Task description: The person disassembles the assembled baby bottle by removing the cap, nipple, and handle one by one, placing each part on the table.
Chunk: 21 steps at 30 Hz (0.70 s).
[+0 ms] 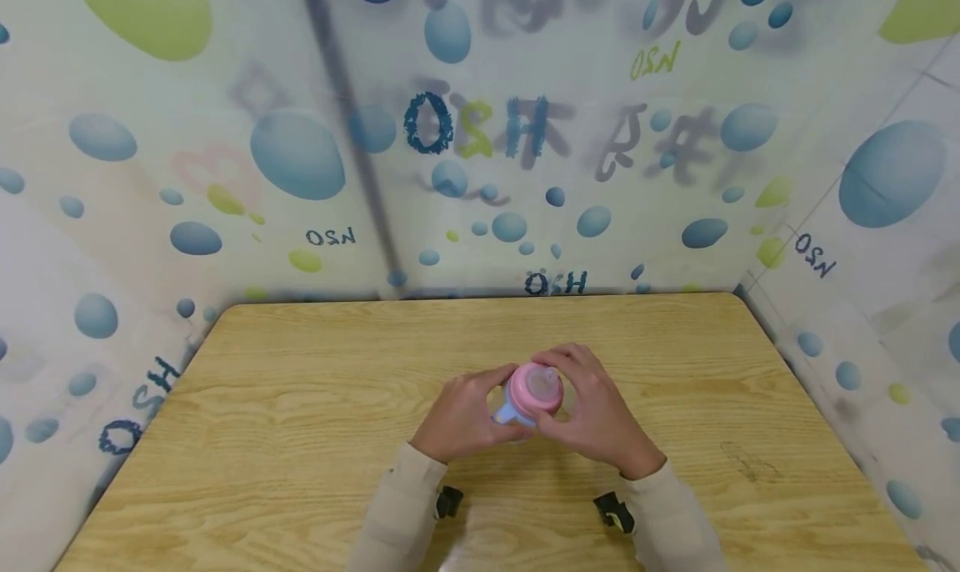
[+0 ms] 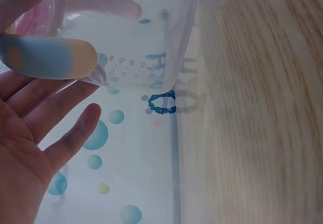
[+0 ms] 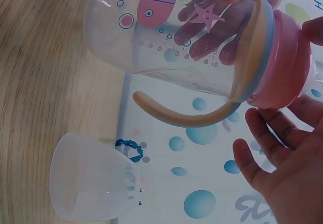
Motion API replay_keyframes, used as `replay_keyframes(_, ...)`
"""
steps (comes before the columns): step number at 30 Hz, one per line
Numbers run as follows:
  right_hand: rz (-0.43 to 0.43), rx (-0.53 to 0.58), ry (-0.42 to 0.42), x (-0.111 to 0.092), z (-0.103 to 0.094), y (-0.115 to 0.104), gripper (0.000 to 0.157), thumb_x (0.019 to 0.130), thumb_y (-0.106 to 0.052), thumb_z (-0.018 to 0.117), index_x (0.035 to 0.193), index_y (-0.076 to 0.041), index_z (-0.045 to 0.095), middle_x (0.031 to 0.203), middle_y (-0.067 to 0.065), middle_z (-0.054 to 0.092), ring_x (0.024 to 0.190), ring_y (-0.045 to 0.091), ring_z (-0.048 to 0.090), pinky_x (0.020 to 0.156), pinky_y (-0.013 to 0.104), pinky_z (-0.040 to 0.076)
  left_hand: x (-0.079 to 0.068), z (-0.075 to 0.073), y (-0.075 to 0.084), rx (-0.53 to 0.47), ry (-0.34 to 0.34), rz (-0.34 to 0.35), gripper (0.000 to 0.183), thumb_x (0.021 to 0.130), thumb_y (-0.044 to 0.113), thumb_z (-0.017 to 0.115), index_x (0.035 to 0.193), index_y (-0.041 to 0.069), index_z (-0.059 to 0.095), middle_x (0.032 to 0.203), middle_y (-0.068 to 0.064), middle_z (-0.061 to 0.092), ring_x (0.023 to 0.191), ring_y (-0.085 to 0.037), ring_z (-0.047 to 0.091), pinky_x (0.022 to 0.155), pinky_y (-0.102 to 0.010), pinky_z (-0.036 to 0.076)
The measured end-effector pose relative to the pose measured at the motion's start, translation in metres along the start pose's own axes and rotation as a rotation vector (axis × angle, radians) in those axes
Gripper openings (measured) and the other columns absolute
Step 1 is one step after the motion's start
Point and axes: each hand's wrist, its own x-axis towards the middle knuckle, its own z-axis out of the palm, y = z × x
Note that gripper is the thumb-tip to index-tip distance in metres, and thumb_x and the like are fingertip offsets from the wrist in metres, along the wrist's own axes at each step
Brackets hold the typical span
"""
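a baby bottle [image 3: 151,47] is between the person's two hands, over the near half of the bench [image 1: 300,388], slightly right of its middle; whether its base touches the wood i can't tell. the left hand [image 1: 465,413] holds the clear body between thumb and fingers, its little finger standing apart. the right hand [image 1: 596,405] pinches the pink collar [image 3: 287,65], thumb on one side, fingers on the other, the lower ones a little spread.

the bottle looks empty, so it should be light; the wall is probably stiff plastic, smooth enough to slip or turn in a loose grip, and not very fragile. the teat [image 1: 543,383] on top is likely soft and a poor place to hold. better to steady the body or the curved handle [image 3: 186,119] and grip the collar.

by count: one bottle, one collar, one teat, one translucent cap [image 3: 96,178] apart from the bottle, two hands. one handle shows plainly; a second seems partly hidden.
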Motion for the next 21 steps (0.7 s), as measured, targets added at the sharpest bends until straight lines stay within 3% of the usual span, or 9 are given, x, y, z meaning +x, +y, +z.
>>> replay_keyframes(13, -0.015, 0.088, -0.058, -0.0007, 0.0003, 0.0016, 0.059, 0.072, -0.007, 0.075, 0.13, -0.006, 0.061, 0.129, 0.004, 0.051, 0.114, 0.02, 0.051, 0.092, 0.052, 0.05, -0.0001, 0.0005, 0.0005, 0.026, -0.015, 0.008, 0.075, 0.076, 0.039, 0.087, 0.138, 0.01, 0.059, 0.126, -0.002, 0.068, 0.111, -0.013, 0.064, 0.091, -0.035, 0.053)
replay_keyframes(18, -0.023, 0.072, -0.068, -0.0009, -0.0003, 0.0021, 0.06, 0.073, -0.007, 0.075, 0.131, -0.006, 0.06, 0.13, 0.004, 0.052, 0.116, 0.02, 0.05, 0.094, 0.051, 0.049, -0.0005, 0.0009, -0.0005, 0.026, -0.014, 0.017, 0.075, 0.076, 0.038, 0.087, 0.138, 0.009, 0.058, 0.125, -0.002, 0.068, 0.11, -0.013, 0.065, 0.09, -0.036, 0.054)
replay_keyframes(21, -0.017, 0.007, -0.043, -0.0011, -0.0007, 0.0012, 0.064, 0.075, -0.014, 0.077, 0.136, -0.007, 0.057, 0.129, 0.005, 0.054, 0.115, 0.021, 0.051, 0.092, 0.052, 0.05, -0.0007, 0.0012, -0.0009, 0.021, -0.015, 0.013, 0.075, 0.076, 0.039, 0.087, 0.138, 0.009, 0.059, 0.125, -0.003, 0.068, 0.109, -0.013, 0.065, 0.089, -0.038, 0.055)
